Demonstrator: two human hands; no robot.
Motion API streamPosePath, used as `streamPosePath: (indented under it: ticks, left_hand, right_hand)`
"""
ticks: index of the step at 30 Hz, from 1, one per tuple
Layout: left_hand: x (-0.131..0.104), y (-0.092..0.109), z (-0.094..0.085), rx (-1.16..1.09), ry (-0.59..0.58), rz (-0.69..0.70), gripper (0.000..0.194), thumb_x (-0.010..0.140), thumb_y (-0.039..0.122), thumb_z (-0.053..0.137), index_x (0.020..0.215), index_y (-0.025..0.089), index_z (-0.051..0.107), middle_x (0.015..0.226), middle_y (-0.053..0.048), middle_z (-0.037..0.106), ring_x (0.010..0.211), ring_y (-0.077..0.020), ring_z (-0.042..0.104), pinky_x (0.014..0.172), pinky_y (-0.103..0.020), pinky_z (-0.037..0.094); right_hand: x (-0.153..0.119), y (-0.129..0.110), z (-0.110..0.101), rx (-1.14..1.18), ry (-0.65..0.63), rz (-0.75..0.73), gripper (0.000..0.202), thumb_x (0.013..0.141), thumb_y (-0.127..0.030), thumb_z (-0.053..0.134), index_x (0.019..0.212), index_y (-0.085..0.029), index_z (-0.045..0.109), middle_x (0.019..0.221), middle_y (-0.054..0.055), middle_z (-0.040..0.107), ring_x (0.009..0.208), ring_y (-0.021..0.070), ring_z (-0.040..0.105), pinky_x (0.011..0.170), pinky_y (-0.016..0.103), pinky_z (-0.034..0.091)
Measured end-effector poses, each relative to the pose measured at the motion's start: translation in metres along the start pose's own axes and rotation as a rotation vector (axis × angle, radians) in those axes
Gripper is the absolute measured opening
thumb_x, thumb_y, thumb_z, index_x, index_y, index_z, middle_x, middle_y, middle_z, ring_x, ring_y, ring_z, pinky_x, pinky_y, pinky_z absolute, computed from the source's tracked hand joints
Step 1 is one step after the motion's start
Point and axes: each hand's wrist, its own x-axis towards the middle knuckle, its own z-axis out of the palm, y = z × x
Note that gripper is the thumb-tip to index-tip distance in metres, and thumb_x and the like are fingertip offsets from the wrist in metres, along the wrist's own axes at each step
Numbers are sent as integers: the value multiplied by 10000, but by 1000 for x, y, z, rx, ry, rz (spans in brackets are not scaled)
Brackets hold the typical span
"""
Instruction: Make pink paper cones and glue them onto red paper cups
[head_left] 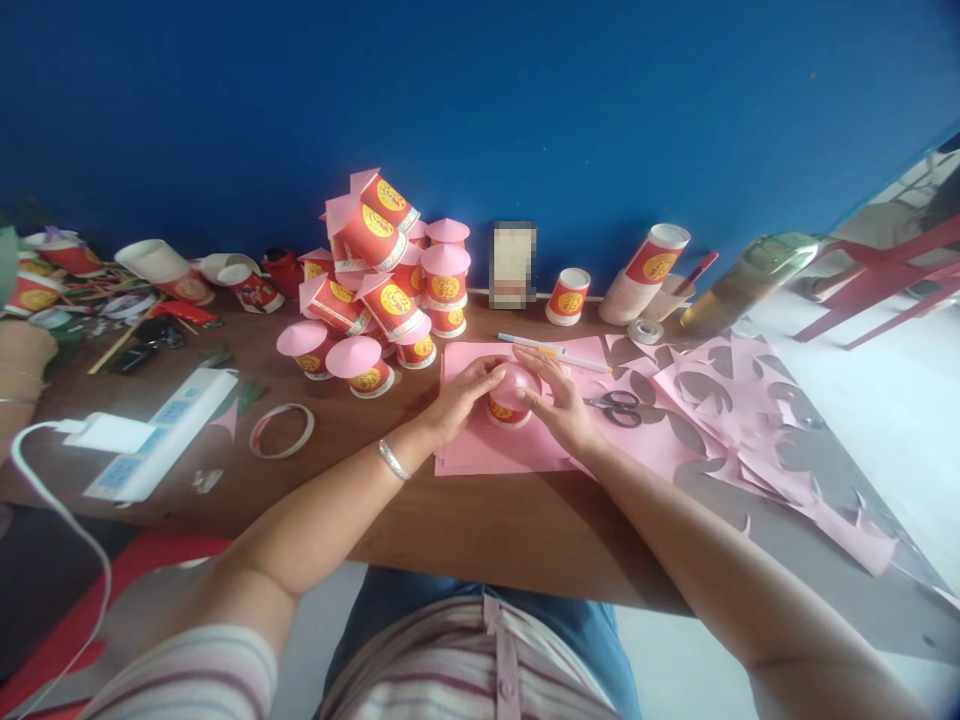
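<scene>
My left hand [469, 400] and right hand [559, 405] half-curled, cupping the pink cone [517, 385] on a red cup [509, 412], scissors [619, 407] just right, pink sheets [465, 450] beneath.

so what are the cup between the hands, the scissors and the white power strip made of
Cup: probably paper, smooth with a printed red and yellow pattern, like the other printed cups about.
Scissors: the handles look like dark plastic, going by their smooth loops; the blades are too unclear to judge.
Power strip: likely hard plastic, white with blue sections, going by its moulded, straight-edged body.
</scene>
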Motion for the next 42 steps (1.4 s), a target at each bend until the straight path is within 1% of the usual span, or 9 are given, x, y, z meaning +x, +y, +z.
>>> streamPosePath:
  ticks: [6, 11, 13, 15, 19, 23, 31, 35, 42]
  left_hand:
    - [2, -2, -3, -15, -36, -13, 393, 845, 438, 766, 1152, 208, 680, 1204, -60, 689, 1223, -256, 583, 1099, -409, 403]
    - [-2, 4, -5, 146, -7, 20, 462, 868, 489, 723, 1237, 222, 646, 1307, -83, 641, 1287, -269, 546, 1115, -416, 408]
    - [-4, 9, -7, 270, -23, 98, 486, 861, 483, 732, 1266, 233, 634, 1358, -87, 615, 1340, -276, 517, 1153, -430, 382]
    - [-6, 16, -9, 423, -42, 222, 486, 861, 459, 742, 1284, 246, 633, 1388, -89, 602, 1372, -275, 501, 1186, -450, 356]
    - [-8, 23, -11, 747, -35, 484, 437, 868, 443, 745, 1261, 261, 683, 1361, -99, 633, 1328, -271, 533, 1184, -486, 373]
    - [-6, 24, -12, 932, -52, 582, 401, 887, 443, 725, 1236, 244, 716, 1315, -116, 670, 1270, -281, 573, 1137, -501, 422]
    - [-4, 28, -14, 1006, -82, 600, 398, 899, 490, 700, 1220, 257, 736, 1287, -112, 701, 1248, -294, 598, 1120, -514, 421]
    - [-3, 28, -15, 1022, -93, 605, 402, 895, 489, 705, 1222, 256, 729, 1291, -108, 702, 1249, -293, 605, 1133, -519, 407]
    - [-8, 28, -10, 1030, -107, 682, 415, 983, 426, 595, 1367, 272, 626, 1400, -102, 634, 1318, -260, 564, 1152, -487, 397]
  right_hand:
    - [0, 2, 0, -39, -11, -9, 489, 938, -560, 643, 1376, -343, 643, 1503, 49, 584, 1436, 298, 483, 1215, 570, 359]
    - [-2, -2, -2, -84, 7, -39, 597, 930, -587, 639, 1472, -354, 543, 1526, 51, 561, 1451, 309, 460, 1212, 600, 346]
    - [-3, -4, -3, -135, 22, -94, 603, 917, -576, 665, 1464, -350, 550, 1522, 54, 562, 1447, 315, 457, 1210, 603, 345]
    - [-3, -5, -3, -177, 35, -137, 573, 913, -543, 686, 1437, -337, 581, 1514, 63, 566, 1439, 317, 457, 1206, 595, 356]
    - [-3, -4, -3, -208, 32, -164, 521, 919, -490, 698, 1406, -325, 614, 1497, 71, 579, 1423, 317, 464, 1196, 582, 374]
    - [-2, -5, -3, -207, 27, -168, 483, 929, -471, 691, 1391, -343, 628, 1481, 56, 594, 1405, 309, 484, 1190, 575, 387]
    - [-2, -4, -1, -144, 8, -148, 483, 930, -456, 694, 1394, -340, 626, 1460, 56, 610, 1418, 293, 493, 1202, 558, 387]
    - [-2, -2, -1, -152, 6, -119, 491, 925, -492, 688, 1392, -353, 625, 1466, 43, 607, 1427, 297, 484, 1204, 572, 378]
    - [-5, -2, -7, -170, 49, -131, 495, 959, -540, 620, 1420, -360, 598, 1503, 42, 581, 1422, 304, 476, 1197, 602, 363]
